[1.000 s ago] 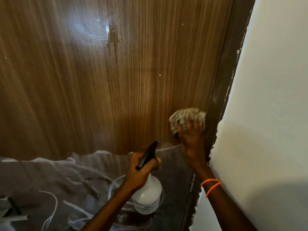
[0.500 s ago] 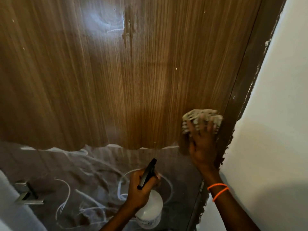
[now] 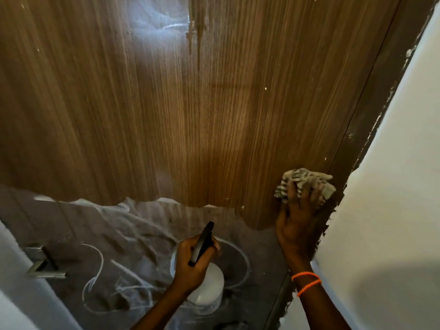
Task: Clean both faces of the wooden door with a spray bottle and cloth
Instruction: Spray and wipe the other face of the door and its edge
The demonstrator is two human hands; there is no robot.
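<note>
While your left hand grips the spray bottle low, your right hand presses the cloth on the door by its right edge.
The bottle's contents don't show; the drips overhead could dry into streaks, and the cloth may snag the rough frame.
</note>
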